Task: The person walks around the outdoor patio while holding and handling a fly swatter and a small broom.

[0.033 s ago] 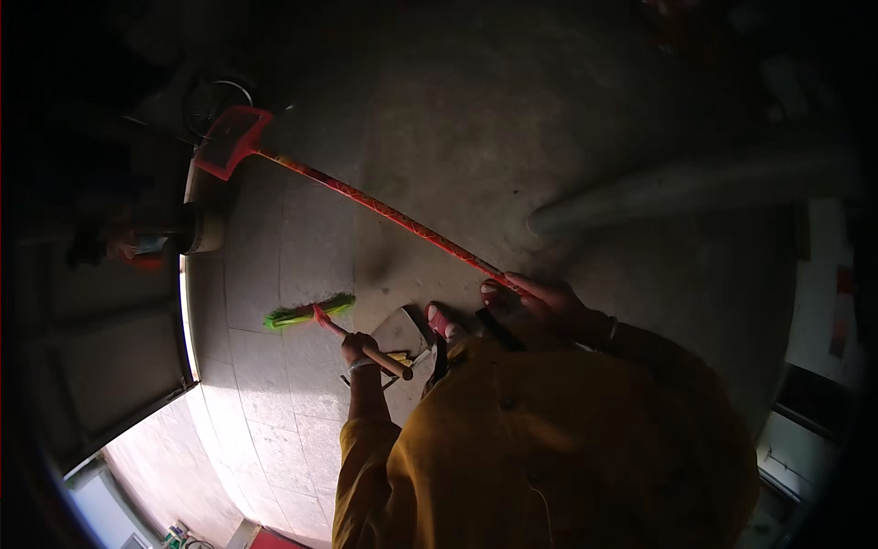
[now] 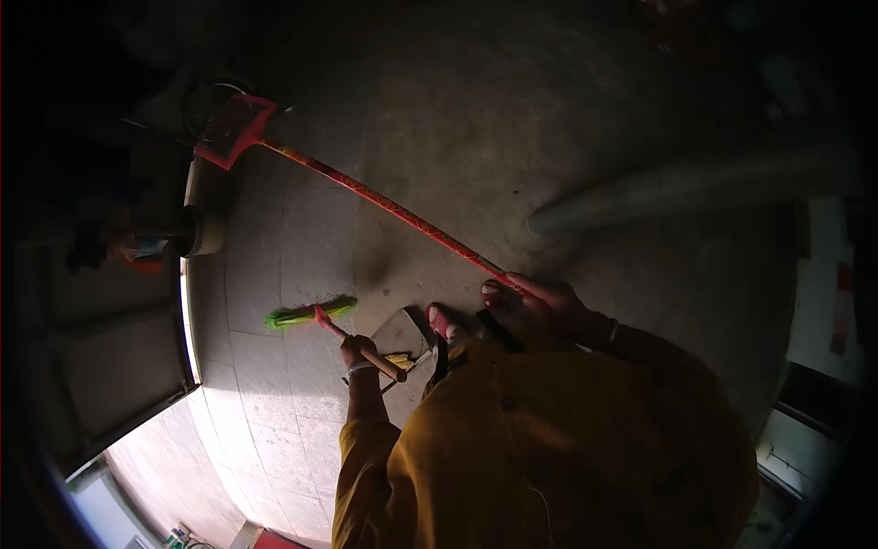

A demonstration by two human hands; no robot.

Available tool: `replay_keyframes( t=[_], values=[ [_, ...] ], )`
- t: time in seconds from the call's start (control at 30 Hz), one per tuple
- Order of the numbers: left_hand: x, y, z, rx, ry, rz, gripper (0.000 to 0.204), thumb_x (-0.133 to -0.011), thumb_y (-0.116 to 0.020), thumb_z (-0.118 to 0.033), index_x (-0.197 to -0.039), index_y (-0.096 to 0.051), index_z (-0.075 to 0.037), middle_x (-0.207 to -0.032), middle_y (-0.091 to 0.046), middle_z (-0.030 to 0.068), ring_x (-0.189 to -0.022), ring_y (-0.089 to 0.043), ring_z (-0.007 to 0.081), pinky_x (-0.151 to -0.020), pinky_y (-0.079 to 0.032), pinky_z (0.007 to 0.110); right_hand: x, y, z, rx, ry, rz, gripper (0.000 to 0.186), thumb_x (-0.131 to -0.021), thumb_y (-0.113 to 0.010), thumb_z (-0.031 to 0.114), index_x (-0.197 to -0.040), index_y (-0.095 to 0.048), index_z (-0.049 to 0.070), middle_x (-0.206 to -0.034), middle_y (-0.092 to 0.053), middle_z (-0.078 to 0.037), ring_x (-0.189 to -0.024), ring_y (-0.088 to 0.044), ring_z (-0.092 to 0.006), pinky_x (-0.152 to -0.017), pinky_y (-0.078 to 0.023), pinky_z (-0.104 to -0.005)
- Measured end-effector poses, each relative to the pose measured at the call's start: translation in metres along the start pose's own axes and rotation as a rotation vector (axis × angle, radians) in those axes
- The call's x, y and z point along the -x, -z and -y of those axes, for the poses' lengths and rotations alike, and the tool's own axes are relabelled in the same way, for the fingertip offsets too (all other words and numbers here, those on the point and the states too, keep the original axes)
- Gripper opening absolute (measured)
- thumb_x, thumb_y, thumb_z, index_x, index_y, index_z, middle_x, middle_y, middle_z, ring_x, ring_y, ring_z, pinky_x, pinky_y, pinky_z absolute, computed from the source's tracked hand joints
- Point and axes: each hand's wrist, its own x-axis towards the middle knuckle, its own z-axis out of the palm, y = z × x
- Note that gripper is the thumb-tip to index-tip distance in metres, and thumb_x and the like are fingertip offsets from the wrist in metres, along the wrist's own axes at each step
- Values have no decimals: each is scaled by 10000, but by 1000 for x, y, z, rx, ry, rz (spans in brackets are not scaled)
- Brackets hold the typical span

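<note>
L hand (image 2: 357, 351): fingers clamped round tan stick handle (image 2: 386, 366) of green-bristled broom (image 2: 332, 326). Butt pokes out past fingers twd body; pink neck (image 2: 320, 316) & green bristles (image 2: 291, 317) lie beyond them, up-L. Can't tell if bristles touch grey tiled floor (image 2: 261, 366). R hand (image 2: 553, 304): fingers clamped on near end of long red patterned pole (image 2: 393, 208); rest runs up-L to flat red rectangular head (image 2: 244, 139), well apart from fingers. Red footwear (image 2: 438, 319) btwn hands.

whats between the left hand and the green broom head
In the head view, only a short stretch of the broom's handle, with its pinkish-red collar, lies between the left hand and the green broom head.
</note>
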Motion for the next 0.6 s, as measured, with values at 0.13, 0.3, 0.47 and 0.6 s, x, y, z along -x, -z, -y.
replay_keyframes(
  t=[0.13,0.3,0.47,0.6],
  values=[
    [0,45,1,216,-246,-46,114,-612,-581,-175,-528,-518,-132,-540,-529,62,-551,-556,223,-514,-462,308,3,3,26,163,-47,-182,384,-852,-418,29,-1235,-400,43,-962,-564,-88,-805,-544,-130,-752,-437,-256],
    [21,56,36,609,-203,-77,121,-706,-534,-138,-604,-531,-72,-499,-491,54,-455,-509,198,-427,-425,291,0,-2,55,457,98,-391,395,-818,-450,36,-1213,-424,24,-851,-579,-92,-668,-540,-121,-626,-437,-241],
    [23,125,6,1250,-70,286,138,-777,-473,-94,-780,-499,42,-498,-411,10,-376,-420,101,-354,-400,200,21,1,79,414,-85,-660,415,-811,-444,28,-1226,-419,28,-739,-541,-60,-586,-489,-94,-564,-412,-221],
    [13,135,21,2008,947,520,207,-763,-414,-109,-563,-436,-65,-476,-425,50,-376,-448,159,-362,-414,244,21,14,79,334,-149,-805,439,-823,-437,53,-1260,-390,51,-652,-451,7,-524,-405,-51,-498,-373,-201]
  ],
)
